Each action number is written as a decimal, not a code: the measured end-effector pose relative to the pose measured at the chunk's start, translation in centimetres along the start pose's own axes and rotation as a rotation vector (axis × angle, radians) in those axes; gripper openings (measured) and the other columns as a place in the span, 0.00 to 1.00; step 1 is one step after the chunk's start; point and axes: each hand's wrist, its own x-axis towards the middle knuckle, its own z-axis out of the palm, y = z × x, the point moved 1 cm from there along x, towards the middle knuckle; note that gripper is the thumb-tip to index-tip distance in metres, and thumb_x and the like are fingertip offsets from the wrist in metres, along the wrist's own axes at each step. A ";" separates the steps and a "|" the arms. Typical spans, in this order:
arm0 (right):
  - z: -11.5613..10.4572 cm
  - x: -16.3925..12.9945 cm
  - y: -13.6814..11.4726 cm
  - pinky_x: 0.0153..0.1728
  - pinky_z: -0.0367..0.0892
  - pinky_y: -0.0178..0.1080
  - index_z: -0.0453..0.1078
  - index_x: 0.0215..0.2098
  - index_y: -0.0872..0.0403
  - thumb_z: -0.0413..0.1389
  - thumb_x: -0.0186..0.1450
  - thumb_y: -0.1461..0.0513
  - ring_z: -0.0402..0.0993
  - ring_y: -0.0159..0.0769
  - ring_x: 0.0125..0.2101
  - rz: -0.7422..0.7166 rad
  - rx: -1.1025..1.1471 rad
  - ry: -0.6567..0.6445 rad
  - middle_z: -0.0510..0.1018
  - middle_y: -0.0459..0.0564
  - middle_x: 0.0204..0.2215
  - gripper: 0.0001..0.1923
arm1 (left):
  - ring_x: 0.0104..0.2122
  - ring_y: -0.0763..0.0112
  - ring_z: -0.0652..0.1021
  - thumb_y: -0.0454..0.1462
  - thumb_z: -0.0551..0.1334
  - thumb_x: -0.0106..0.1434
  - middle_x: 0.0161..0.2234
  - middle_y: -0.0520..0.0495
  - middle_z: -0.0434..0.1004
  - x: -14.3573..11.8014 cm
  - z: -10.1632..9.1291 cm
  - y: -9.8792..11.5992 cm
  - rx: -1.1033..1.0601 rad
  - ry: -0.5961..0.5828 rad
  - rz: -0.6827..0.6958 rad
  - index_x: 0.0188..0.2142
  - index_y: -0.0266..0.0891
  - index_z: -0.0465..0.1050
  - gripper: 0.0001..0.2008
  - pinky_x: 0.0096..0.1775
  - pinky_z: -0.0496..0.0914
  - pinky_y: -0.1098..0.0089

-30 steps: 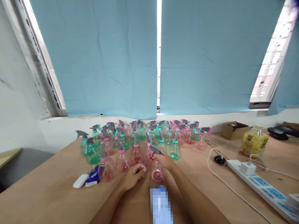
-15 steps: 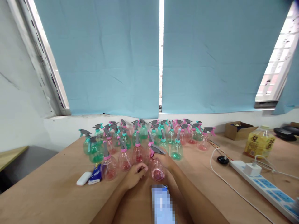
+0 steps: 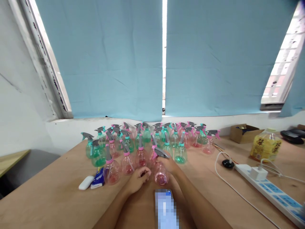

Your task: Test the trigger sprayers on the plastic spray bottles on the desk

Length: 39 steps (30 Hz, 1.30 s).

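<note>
My right hand [image 3: 166, 163] is wrapped round the neck of a clear pink spray bottle [image 3: 161, 178], just under its grey and pink trigger head. That bottle leans, its base turned toward me. To the left of it my left hand [image 3: 140, 176] rests low over the table with its fingers curled in and nothing visible in them. Beyond both hands stand several other spray bottles, among them a pink one [image 3: 141, 156] and a green one [image 3: 180, 155]. Below the held bottle lies a phone [image 3: 166, 208] with its screen blurred out.
On the left lie a white case [image 3: 86, 183] and a blue packet [image 3: 98, 178]. To the right are a power strip [image 3: 276, 190] with a white cable, a black round object [image 3: 228, 163], a jug of yellow liquid [image 3: 265, 146] and a cardboard box [image 3: 244, 135].
Almost nothing differs. The right hand still grips the pink spray bottle in about the same place, and the view has shifted very slightly.
</note>
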 end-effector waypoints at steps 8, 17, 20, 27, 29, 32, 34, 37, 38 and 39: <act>-0.1 0.0 0.1 0.31 0.64 0.36 0.77 0.31 0.52 0.55 0.51 0.66 0.71 0.35 0.28 -0.009 0.010 -0.004 0.77 0.45 0.25 0.11 | 0.28 0.72 0.69 0.54 0.59 0.66 0.27 0.53 0.68 0.0 0.0 -0.3 0.003 0.002 -0.019 0.34 0.38 0.70 0.20 0.33 0.63 0.73; 0.2 -0.1 -0.4 0.31 0.64 0.35 0.77 0.31 0.52 0.54 0.52 0.65 0.70 0.34 0.28 -0.009 0.018 -0.024 0.77 0.45 0.26 0.11 | 0.28 0.73 0.69 0.53 0.58 0.66 0.27 0.53 0.68 0.0 0.0 -0.3 -0.014 0.003 0.002 0.33 0.38 0.70 0.20 0.33 0.63 0.73; 0.2 -0.1 -0.5 0.29 0.63 0.35 0.77 0.32 0.52 0.55 0.52 0.65 0.69 0.33 0.27 0.003 0.002 -0.027 0.77 0.45 0.25 0.12 | 0.28 0.72 0.69 0.53 0.58 0.67 0.28 0.53 0.68 0.0 0.0 -0.3 -0.006 -0.003 -0.001 0.34 0.38 0.70 0.20 0.33 0.64 0.73; 0.1 0.1 1.3 0.29 0.63 0.36 0.73 0.24 0.53 0.54 0.49 0.67 0.67 0.32 0.24 0.031 0.012 0.116 0.73 0.44 0.21 0.07 | 0.28 0.73 0.69 0.51 0.58 0.68 0.28 0.54 0.67 0.0 0.0 -0.6 0.019 0.003 0.008 0.34 0.38 0.70 0.18 0.33 0.64 0.73; 0.3 0.0 1.7 0.28 0.62 0.36 0.73 0.25 0.53 0.54 0.50 0.67 0.66 0.32 0.24 0.035 -0.018 0.095 0.72 0.43 0.21 0.07 | 0.28 0.73 0.69 0.51 0.58 0.68 0.27 0.54 0.67 0.0 0.0 -0.5 0.018 0.001 0.002 0.34 0.38 0.70 0.18 0.32 0.63 0.73; 0.3 -0.3 1.8 0.27 0.60 0.34 0.71 0.26 0.54 0.54 0.53 0.65 0.63 0.30 0.23 0.010 -0.109 0.136 0.68 0.41 0.19 0.04 | 0.28 0.73 0.69 0.51 0.58 0.67 0.27 0.54 0.67 -0.2 0.0 -0.2 0.018 -0.001 -0.004 0.34 0.38 0.70 0.18 0.32 0.63 0.73; -0.1 -0.8 1.5 0.25 0.58 0.33 0.69 0.26 0.54 0.54 0.54 0.64 0.59 0.28 0.21 -0.013 -0.188 0.212 0.65 0.39 0.18 0.02 | 0.29 0.73 0.69 0.50 0.58 0.68 0.28 0.53 0.68 -0.3 0.0 0.1 0.029 -0.002 0.000 0.34 0.37 0.70 0.17 0.33 0.64 0.73; -1.3 -2.0 0.5 0.25 0.58 0.32 0.70 0.31 0.54 0.54 0.56 0.63 0.59 0.29 0.21 -0.054 -0.340 0.311 0.64 0.39 0.19 0.05 | 0.30 0.72 0.70 0.48 0.57 0.68 0.30 0.52 0.71 -0.4 0.0 0.5 0.060 -0.002 0.009 0.35 0.37 0.71 0.16 0.34 0.64 0.73; -2.0 -2.5 0.1 0.25 0.59 0.33 0.71 0.33 0.54 0.54 0.57 0.63 0.60 0.29 0.22 -0.072 -0.396 0.351 0.65 0.40 0.20 0.06 | 0.31 0.71 0.71 0.47 0.57 0.68 0.31 0.52 0.71 -0.5 0.0 0.7 0.077 -0.003 0.011 0.35 0.37 0.71 0.15 0.35 0.64 0.73; -2.8 -3.2 -0.3 0.26 0.60 0.33 0.70 0.35 0.54 0.54 0.58 0.62 0.61 0.30 0.23 -0.090 -0.455 0.401 0.67 0.40 0.22 0.07 | 0.31 0.71 0.71 0.47 0.57 0.68 0.31 0.52 0.72 -0.5 0.1 0.8 0.098 -0.005 0.014 0.35 0.37 0.72 0.15 0.35 0.64 0.72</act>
